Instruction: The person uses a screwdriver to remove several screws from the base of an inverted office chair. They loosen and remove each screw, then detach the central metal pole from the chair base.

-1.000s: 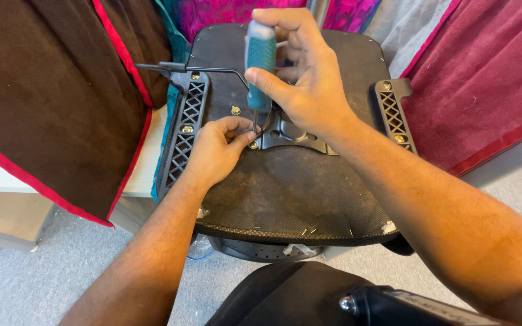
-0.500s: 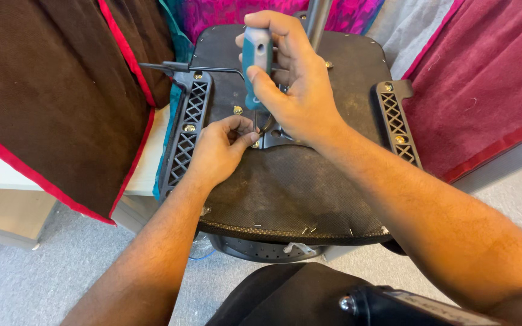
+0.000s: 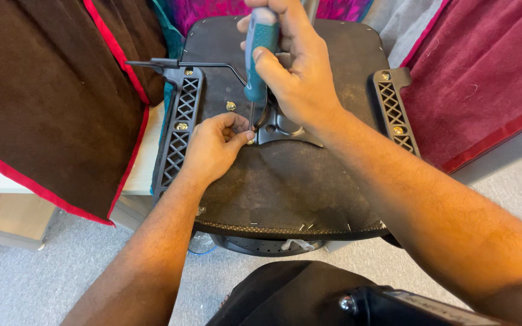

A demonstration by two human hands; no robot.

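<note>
An upturned office-chair seat [image 3: 285,187], its underside covered in black fabric, lies before me. My right hand [image 3: 294,72] grips a teal-handled screwdriver [image 3: 258,54] held upright, its tip down at a brass screw [image 3: 250,141] by the edge of the metal mounting plate [image 3: 285,128]. My left hand [image 3: 212,148] rests on the seat with thumb and fingers pinched around the screwdriver's shaft at the screw. Black lattice armrest brackets run along the left [image 3: 179,133] and right [image 3: 394,115] sides of the seat.
A thin black lever [image 3: 170,63] sticks out to the left from under the seat. Brown cloth with red trim [image 3: 49,102] hangs on the left, maroon cloth [image 3: 484,78] on the right. A black chair part [image 3: 357,302] lies near me on grey carpet [image 3: 19,290].
The screwdriver handle has turned and shifted slightly in my right hand. My left hand stays pinched at the screw. The view has moved a little.
</note>
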